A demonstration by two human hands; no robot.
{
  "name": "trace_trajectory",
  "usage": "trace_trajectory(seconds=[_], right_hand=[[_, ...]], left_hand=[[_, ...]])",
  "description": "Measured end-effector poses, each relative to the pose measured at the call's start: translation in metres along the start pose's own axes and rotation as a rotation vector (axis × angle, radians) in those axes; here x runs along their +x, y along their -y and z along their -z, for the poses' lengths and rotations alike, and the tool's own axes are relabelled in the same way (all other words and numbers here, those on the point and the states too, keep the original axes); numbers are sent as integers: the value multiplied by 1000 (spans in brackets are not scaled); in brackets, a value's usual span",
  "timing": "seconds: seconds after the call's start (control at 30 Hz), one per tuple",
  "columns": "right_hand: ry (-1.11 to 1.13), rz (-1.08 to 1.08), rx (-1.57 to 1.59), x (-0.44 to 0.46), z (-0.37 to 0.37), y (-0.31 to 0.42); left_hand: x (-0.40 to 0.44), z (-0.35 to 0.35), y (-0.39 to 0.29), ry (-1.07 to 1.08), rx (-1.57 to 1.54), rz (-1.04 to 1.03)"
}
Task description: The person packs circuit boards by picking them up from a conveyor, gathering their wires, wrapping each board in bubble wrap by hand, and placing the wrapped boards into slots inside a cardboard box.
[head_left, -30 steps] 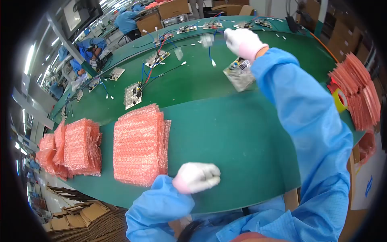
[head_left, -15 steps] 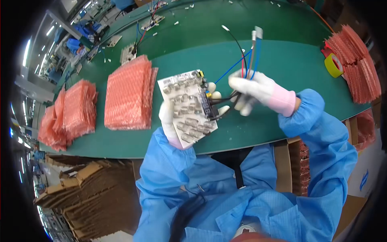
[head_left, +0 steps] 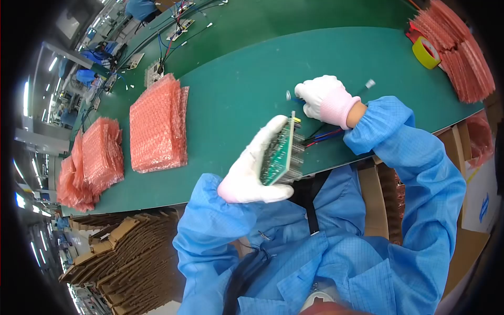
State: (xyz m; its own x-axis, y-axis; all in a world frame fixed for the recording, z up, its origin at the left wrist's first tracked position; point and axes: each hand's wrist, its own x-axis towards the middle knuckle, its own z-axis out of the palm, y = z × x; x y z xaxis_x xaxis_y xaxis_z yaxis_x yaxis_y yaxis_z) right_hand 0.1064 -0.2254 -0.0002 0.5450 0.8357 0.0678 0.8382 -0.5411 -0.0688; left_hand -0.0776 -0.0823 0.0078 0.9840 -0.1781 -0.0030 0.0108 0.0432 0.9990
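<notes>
Nearest to me is the wearer's blue smock (head_left: pixel 336 268), its sleeves reaching forward. Near left I see a pile of flattened cardboard (head_left: pixel 131 262); near right, an open carton (head_left: pixel 375 205) sits below the edge of the table (head_left: pixel 236 89).

The left hand (head_left: pixel 249 170) is clamped on a circuit board (head_left: pixel 278 163), thumb along its near end and fingers up its left side. I read the board as tilted up on edge over the table's near margin, with a green face showing and silvery parts down its right side. Red, blue and black wires (head_left: pixel 324 138) run right from it, passing under the right wrist.

The right hand (head_left: pixel 325 97) is a little farther off and well apart from the left, its fingers curled shut on a blue wire (head_left: pixel 297 100); a clear connector (head_left: pixel 288 95) pokes out past the fingertips. Another clear connector (head_left: pixel 370 83) shows to the right of that wrist.

Over on the left I have a stack of pink bubble wrap (head_left: pixel 157 128), with more bubble-wrap piles (head_left: pixel 102 155) beyond its left side. Far right, a yellow tape roll (head_left: pixel 426 53) rests just beside another pink stack (head_left: pixel 464 63). Far left, wired boards (head_left: pixel 180 30) lie along a darker green surface (head_left: pixel 252 31), and a person in blue (head_left: pixel 140 8) is beyond them.
</notes>
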Motion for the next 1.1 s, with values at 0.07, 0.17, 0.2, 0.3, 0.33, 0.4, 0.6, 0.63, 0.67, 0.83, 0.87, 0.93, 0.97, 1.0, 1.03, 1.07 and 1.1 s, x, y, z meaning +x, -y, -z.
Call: trace_trajectory(seconds=[0.07, 0.17, 0.2, 0.3, 0.33, 0.4, 0.6, 0.63, 0.67, 0.83, 0.87, 0.93, 0.97, 1.0, 1.03, 1.07, 1.1], right_hand=[[110, 31, -41, 6, -3, 2], [-82, 11, 314, -1, 5, -1], [-98, -3, 566, -7, 18, 3], [-408, 415, 363, -24, 27, 25], [-242, 454, 241, -29, 27, 31], [-364, 468, 171, -33, 18, 33], [-241, 596, 196, -38, 20, 10], [-112, 564, 265, -38, 18, 8], [-144, 539, 299, -36, 16, 8], [-414, 772, 90, -37, 27, 4], [-453, 830, 41, -37, 30, 5], [-520, 915, -46, -35, 32, 6], [-520, 917, -46, -35, 33, 6], [-439, 943, -103, -35, 35, 6], [-358, 964, -159, -36, 37, 7], [-192, 926, -151, -38, 42, 6], [-191, 924, -152, -38, 41, 6]], left_hand=[[-10, 7, 8, -59, -285, -34], [-6, 23, 16, -211, -733, -42], [-4, 31, 18, -253, -866, 25], [1, 23, 10, -253, -1054, 56], [6, 19, 3, -236, -1108, 60], [13, 16, 4, -253, -1057, 46], [11, 16, 8, -194, -1062, -42], [12, 17, 10, -145, -972, -89], [15, 21, 10, -40, -1005, -84], [11, 19, 0, -97, -1030, -76], [12, 21, 0, -43, -1087, -26], [14, 24, 1, 12, -1140, 57], [15, 27, 2, 11, -1140, 55], [18, 29, 1, -21, -1029, 87], [20, 29, -2, -50, -917, 120], [17, 21, -6, -72, -533, 31], [17, 24, -5, -36, -155, -34]])
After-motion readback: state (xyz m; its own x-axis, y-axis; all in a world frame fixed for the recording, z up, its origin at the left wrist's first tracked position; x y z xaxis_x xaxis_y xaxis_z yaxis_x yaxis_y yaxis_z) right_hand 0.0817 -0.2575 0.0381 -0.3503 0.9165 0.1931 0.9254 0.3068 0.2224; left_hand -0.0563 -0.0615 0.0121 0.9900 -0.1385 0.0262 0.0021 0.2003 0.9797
